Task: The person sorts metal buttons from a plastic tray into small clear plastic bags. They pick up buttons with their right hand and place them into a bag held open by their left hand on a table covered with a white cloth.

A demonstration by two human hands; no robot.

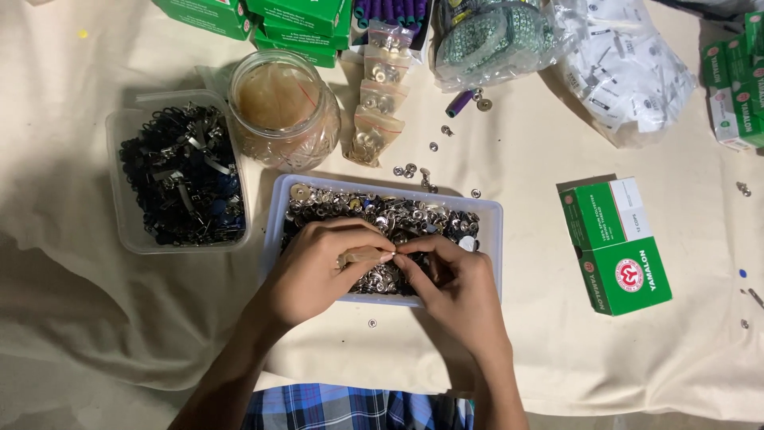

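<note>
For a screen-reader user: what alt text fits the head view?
Left hand and right hand pinch a small metal piece together over a clear tray of metal snap buttons. A glass jar and green box sit nearby.

Both forearms are rising from the bottom centre of the frame, converging. The left hand [318,267] and right hand [454,287] are meeting at mid-frame, fingertips pinched together, knuckles up.
</note>
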